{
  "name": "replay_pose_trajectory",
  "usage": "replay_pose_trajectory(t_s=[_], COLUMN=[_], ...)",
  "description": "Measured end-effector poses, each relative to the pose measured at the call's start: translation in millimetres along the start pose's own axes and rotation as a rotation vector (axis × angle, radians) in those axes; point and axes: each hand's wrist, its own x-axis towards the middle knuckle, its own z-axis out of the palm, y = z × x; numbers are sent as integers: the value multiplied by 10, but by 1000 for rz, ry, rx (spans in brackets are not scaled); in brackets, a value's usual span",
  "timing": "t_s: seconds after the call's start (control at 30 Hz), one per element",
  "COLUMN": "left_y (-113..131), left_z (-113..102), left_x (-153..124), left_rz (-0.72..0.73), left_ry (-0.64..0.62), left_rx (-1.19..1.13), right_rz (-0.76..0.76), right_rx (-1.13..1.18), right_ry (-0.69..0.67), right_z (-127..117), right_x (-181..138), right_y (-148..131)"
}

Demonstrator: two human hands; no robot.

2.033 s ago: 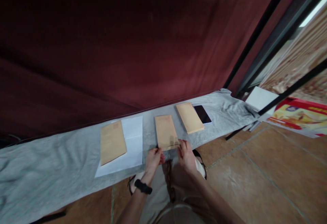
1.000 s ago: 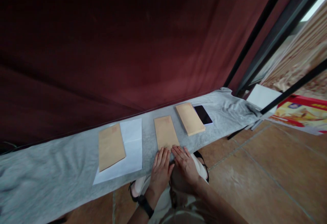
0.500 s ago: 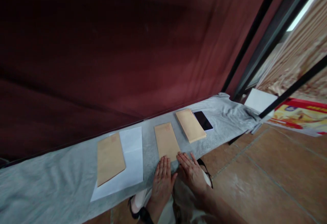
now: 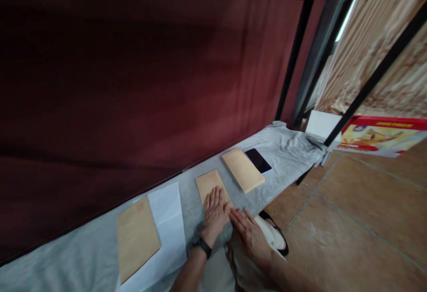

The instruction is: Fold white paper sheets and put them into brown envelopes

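Note:
A brown paper envelope (image 4: 207, 182) lies on the grey cloth in front of me. My left hand (image 4: 215, 212) rests flat on its middle, fingers stretched out and covering part of it. Beside it, my right hand (image 4: 248, 233) has its fingers extended, the tips at the envelope's near right corner. To the right lies a stack of brown envelopes (image 4: 243, 170), partly against a dark-screened phone (image 4: 258, 160). On the left, another brown envelope (image 4: 137, 238) lies over white paper (image 4: 171, 225).
The grey cloth (image 4: 290, 143) covers a narrow bench along a dark red curtain (image 4: 160, 83). Black metal bars (image 4: 293, 61) rise at the right. A white box and a red and yellow carton (image 4: 376, 136) stand beyond the bench on the tiled floor (image 4: 330, 238).
My left hand has slid forward from the envelope's near edge onto its middle. My right hand stays at the near corner. The view has tilted and shifted.

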Motion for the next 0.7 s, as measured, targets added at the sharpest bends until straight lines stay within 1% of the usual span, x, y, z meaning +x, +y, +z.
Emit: replay_pose_trajectory(t_s=[0.13,0.27,0.47,0.7], left_y=[-94,-219,-320,-264], left_z=[17,62,142,137], left_x=[244,378,453,462], left_rz=[-38,-70,-112,-174], left_ry=[1,0,19,37], left_rx=[23,51,91,92], right_rz=[26,36,65,88], right_rx=[21,54,91,99], right_ry=[-13,-11,-9,-6], right_z=[-31,-45,-57,-63], right_x=[10,25,45,63], right_y=[-25,-22,-35,-67])
